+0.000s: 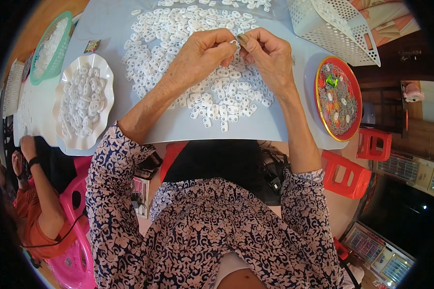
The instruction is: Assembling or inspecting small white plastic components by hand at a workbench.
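Over the far middle of the table, the fingertips of both hands meet around a small white plastic piece (235,44). My left hand (202,52) is closed, its thumb and forefinger pinching the piece from the left. From the right, my right hand (270,57) pinches at the same piece, its thumb bent over the forefinger; the fingers partly hide what they hold. Beneath and around both hands spreads a heap of small white oval plastic pieces with holes (154,53). Some lie loose toward the near table edge.
Left of the heap stands a white wavy-rimmed dish (109,82) of white pieces, with a green basket (65,45) beyond. A red plate (318,91) at right holds small grey parts. A white perforated basket (342,43) sits far right. Red stools (345,174) stand below; another person (48,212) sits left.
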`<state>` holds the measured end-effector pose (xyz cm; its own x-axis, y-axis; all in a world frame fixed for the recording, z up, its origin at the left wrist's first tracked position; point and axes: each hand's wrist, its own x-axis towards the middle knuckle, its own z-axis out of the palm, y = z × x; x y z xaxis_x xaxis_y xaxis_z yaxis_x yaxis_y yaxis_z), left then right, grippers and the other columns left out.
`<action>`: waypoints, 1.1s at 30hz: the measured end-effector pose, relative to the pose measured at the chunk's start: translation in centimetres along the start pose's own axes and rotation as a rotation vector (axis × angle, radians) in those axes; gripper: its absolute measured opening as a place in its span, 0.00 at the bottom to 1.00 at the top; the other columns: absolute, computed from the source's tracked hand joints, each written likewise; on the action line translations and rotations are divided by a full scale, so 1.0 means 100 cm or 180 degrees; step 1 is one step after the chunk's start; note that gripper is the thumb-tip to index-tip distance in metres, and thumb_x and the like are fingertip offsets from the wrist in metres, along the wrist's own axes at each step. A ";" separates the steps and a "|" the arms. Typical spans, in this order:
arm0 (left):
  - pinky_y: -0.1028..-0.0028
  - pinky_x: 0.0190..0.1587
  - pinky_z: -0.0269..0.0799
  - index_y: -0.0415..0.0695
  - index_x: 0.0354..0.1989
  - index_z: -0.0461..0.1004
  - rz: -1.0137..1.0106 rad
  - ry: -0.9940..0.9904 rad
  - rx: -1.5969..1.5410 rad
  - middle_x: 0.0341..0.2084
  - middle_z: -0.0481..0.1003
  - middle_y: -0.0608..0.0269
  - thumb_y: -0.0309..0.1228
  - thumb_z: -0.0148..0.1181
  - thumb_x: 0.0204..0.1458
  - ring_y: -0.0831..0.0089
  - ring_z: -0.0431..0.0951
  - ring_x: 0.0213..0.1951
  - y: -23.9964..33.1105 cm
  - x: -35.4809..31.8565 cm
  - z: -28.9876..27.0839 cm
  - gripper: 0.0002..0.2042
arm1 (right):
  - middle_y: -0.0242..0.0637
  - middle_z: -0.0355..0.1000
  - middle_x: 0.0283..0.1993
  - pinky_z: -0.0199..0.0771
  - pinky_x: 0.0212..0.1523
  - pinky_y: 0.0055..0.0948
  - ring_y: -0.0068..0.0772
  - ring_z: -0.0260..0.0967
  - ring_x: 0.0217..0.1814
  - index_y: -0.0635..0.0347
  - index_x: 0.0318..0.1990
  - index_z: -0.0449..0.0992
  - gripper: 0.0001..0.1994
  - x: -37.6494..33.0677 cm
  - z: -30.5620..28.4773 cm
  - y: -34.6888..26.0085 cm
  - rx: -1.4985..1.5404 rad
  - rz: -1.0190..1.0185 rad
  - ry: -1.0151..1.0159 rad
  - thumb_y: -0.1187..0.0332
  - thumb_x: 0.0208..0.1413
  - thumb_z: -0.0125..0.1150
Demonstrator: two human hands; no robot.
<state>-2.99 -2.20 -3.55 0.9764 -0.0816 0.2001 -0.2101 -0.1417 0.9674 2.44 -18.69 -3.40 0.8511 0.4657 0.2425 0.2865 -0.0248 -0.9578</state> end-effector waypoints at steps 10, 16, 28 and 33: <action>0.79 0.24 0.58 0.41 0.23 0.70 0.0041 -0.0006 0.0096 0.15 0.67 0.71 0.29 0.49 0.52 0.84 0.63 0.21 -0.003 0.000 0.001 0.09 | 0.26 0.68 0.20 0.60 0.23 0.17 0.13 0.59 0.22 0.64 0.27 0.73 0.10 -0.003 0.004 -0.002 -0.0145 -0.0057 0.0103 0.68 0.56 0.58; 0.79 0.23 0.57 0.41 0.23 0.71 -0.0065 0.0035 0.0139 0.15 0.68 0.71 0.29 0.50 0.52 0.85 0.62 0.20 -0.002 -0.002 0.002 0.09 | 0.25 0.64 0.17 0.57 0.20 0.18 0.13 0.56 0.20 0.64 0.26 0.72 0.09 -0.002 0.004 0.002 -0.0475 -0.0191 0.0205 0.69 0.55 0.59; 0.80 0.23 0.58 0.41 0.23 0.71 0.0114 -0.0219 0.0173 0.15 0.68 0.71 0.29 0.50 0.52 0.85 0.63 0.20 -0.001 0.000 -0.002 0.08 | 0.26 0.67 0.20 0.61 0.25 0.17 0.14 0.60 0.24 0.64 0.27 0.71 0.12 -0.003 -0.006 -0.003 -0.0727 -0.0406 -0.0172 0.65 0.59 0.56; 0.80 0.25 0.60 0.41 0.23 0.72 -0.0020 -0.0146 -0.0097 0.15 0.68 0.71 0.29 0.50 0.52 0.84 0.64 0.20 -0.003 0.002 -0.001 0.08 | 0.28 0.68 0.21 0.62 0.25 0.17 0.14 0.61 0.23 0.64 0.29 0.74 0.13 -0.002 -0.009 0.000 -0.0427 -0.0169 -0.0247 0.63 0.61 0.54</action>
<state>-2.67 -2.05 -3.82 0.9742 -0.1259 0.1874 -0.2017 -0.1123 0.9730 2.70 -19.61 -3.32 0.7982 0.5362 0.2746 0.3908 -0.1139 -0.9134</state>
